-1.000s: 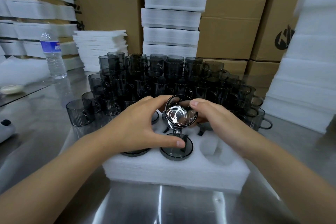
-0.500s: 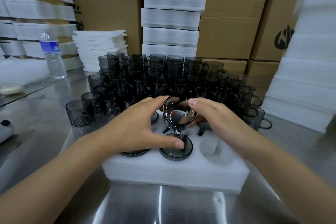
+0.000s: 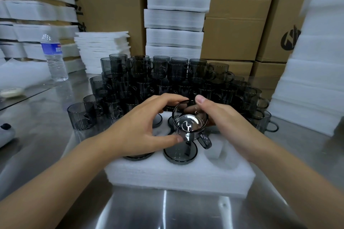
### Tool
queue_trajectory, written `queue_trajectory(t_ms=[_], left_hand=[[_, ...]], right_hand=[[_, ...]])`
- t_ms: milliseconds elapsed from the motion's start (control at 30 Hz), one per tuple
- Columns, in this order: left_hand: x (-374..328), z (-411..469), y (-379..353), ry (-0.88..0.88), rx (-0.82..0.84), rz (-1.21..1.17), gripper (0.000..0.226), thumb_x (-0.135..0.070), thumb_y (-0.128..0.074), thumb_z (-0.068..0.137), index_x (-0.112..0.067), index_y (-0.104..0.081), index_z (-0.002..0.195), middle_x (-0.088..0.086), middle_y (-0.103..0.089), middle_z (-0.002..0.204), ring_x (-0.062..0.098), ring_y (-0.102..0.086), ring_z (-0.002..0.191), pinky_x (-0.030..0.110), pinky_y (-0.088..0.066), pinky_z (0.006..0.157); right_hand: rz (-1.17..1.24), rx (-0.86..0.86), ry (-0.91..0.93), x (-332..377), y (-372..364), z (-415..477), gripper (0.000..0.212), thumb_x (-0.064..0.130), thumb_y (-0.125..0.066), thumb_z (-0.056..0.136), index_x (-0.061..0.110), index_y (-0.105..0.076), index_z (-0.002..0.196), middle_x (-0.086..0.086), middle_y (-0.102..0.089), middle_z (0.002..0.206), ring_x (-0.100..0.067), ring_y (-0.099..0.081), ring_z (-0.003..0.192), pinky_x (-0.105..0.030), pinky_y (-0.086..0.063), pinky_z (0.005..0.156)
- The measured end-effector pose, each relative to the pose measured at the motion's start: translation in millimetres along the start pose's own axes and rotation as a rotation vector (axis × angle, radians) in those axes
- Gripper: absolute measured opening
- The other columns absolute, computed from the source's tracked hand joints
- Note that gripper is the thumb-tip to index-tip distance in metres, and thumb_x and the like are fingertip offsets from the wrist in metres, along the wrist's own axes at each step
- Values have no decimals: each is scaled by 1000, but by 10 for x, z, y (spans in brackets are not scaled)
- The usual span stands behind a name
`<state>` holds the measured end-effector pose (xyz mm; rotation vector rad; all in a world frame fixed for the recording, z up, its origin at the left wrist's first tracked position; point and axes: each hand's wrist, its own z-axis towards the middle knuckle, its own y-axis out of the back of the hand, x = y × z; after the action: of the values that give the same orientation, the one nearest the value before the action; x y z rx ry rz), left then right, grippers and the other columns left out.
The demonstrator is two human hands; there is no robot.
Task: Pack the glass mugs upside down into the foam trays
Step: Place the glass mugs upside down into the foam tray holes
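Smoked-glass mug [image 3: 189,122] tilts mouth-toward-camera above the foam tray [image 3: 176,174], gripped by both the left hand [image 3: 137,132] and right hand [image 3: 229,128], apparently mid-flip so it seats rim-down; an empty pocket [image 3: 223,156] waits at its 5 o'clock.

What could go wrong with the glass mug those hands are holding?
1. The mug is tilted, gripped by the left hand and right hand right above a packed mug. A slip could knock glass on glass.
2. Its handle sticks out and might catch on the foam tray if it is not lined up.
3. The stacked mugs stand close behind the hands, so a bump might topple them.
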<state>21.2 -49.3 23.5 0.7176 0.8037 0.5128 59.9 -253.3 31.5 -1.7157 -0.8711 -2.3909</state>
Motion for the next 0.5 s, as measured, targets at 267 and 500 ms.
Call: queue_trajectory(t_ms=[267,500], left_hand=[[-23,13,0,-42,-91,-72,69,-51,-74,67,-46,-39,126,-26,-54,124,1,-50,122,25,-44,97],[-44,1,-6,12,-240,-148,66,-53,-79,55,-45,-38,105,-23,-61,109,6,-60,107,35,-50,83]], right_hand=[[109,-55,29,-17,-15,37,74,84,-41,62,26,-71,98,0,-73,75,-11,-68,72,-19,-51,70],[84,-86,97,22,-12,-21,55,72,-64,66,31,-65,103,15,-72,95,5,-65,91,-7,-45,73]])
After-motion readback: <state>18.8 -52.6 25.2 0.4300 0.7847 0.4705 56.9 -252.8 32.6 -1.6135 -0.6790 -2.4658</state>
